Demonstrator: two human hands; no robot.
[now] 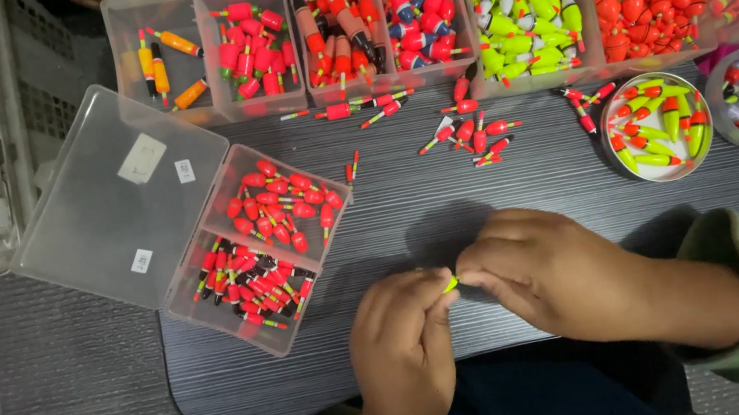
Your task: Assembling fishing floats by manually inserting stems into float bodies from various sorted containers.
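Both hands meet low over the dark counter (509, 193): the left hand (400, 339) and the right hand (543, 273) pinch between their fingertips a small yellow-green float (450, 283), of which only a tip shows. Just left of them sits an open clear box (135, 198), its lid laid flat and its two compartments full of red floats (274, 209). Further off, loose red floats (473, 133) lie scattered on the counter, with a round tub (628, 167) of green and red floats to the right. Farthest away, a row of clear bins (300, 98) holds sorted floats in orange, red, yellow-green and brown.
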